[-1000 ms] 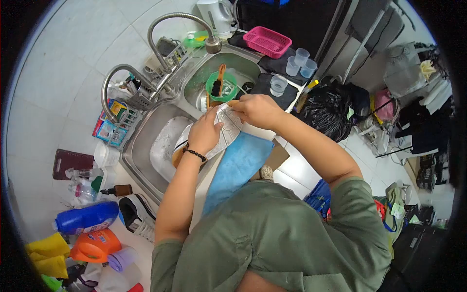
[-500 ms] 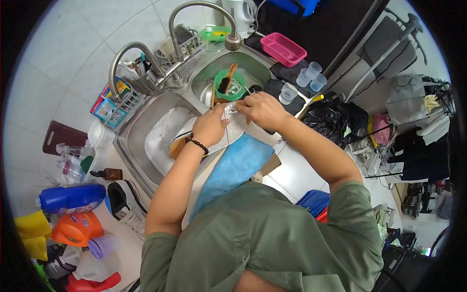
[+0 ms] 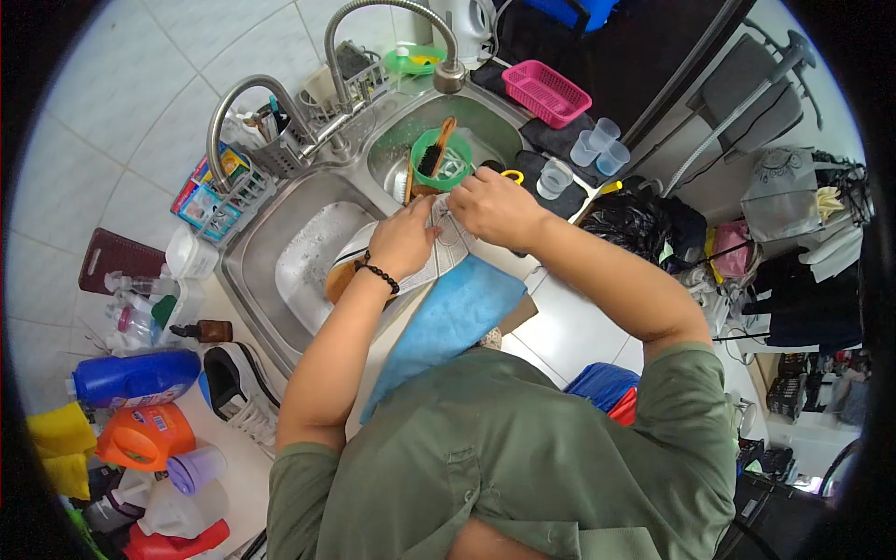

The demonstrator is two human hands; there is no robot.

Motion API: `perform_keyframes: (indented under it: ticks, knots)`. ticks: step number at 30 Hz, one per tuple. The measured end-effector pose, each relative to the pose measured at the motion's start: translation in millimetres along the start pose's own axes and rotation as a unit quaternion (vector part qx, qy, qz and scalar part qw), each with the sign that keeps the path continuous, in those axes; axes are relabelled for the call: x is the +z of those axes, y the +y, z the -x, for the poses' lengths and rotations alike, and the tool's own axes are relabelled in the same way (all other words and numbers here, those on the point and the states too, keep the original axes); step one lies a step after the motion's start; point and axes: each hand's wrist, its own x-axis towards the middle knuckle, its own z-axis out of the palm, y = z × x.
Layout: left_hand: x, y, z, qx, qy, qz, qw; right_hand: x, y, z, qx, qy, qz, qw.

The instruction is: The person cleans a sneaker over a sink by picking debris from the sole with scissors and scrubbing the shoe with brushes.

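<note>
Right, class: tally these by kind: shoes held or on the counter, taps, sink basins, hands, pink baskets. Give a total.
Shoes: 2 (held shoe, counter shoe)
Taps: 2 (left tap, right tap)
Sink basins: 2 (left basin, right basin)
Hands: 2 (left hand, right hand)
Pink basket: 1
Total: 9

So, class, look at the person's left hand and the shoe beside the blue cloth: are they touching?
Touching: the head view shows the left hand lying across the shoe, thumb against its pale sole, no gap visible.
</note>
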Motion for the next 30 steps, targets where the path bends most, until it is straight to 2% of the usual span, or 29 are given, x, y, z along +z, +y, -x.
perform_keyframes:
  ticks: [3, 4, 7, 16, 19, 22, 24, 26, 29, 30]
  knots:
    - [-6, 4, -1, -0.018, -0.029, 0.011, 0.999, 3, 15, -4, -0.079, -0.029, 0.025, 0.996]
    - [-6, 5, -2, -0.022, -0.034, 0.012, 0.999, 4, 22, -7, -0.108, 0.013, 0.005, 0.994]
    - [-7, 4, -2, -0.026, -0.041, 0.012, 0.999, 6, 36, -17, -0.186, 0.016, -0.013, 0.982]
    - [-12, 10, 1, -0.025, -0.037, 0.002, 0.999, 6, 64, -38, -0.332, 0.050, -0.016, 0.942]
    - [-8, 7, 3, -0.023, -0.024, -0.001, 0.999, 11, 70, -38, -0.383, 0.027, -0.054, 0.922]
    - [-9, 6, 3, -0.016, -0.015, 0.013, 1.000, 19, 79, -24, -0.308, 0.069, -0.112, 0.942]
    - [-3, 2, 5, -0.008, -0.003, 0.014, 1.000, 29, 82, -11, -0.158, 0.052, -0.170, 0.971]
    - [-3, 1, 7, -0.015, -0.005, 0.008, 1.000, 46, 81, 0, -0.013, 0.054, -0.214, 0.975]
    - [-12, 10, 16, -0.014, 0.000, -0.044, 0.999, 72, 67, -1, 0.176, -0.102, -0.183, 0.962]
    - [-17, 13, 19, -0.011, 0.003, -0.070, 0.997, 85, 63, -3, 0.191, -0.152, -0.158, 0.957]
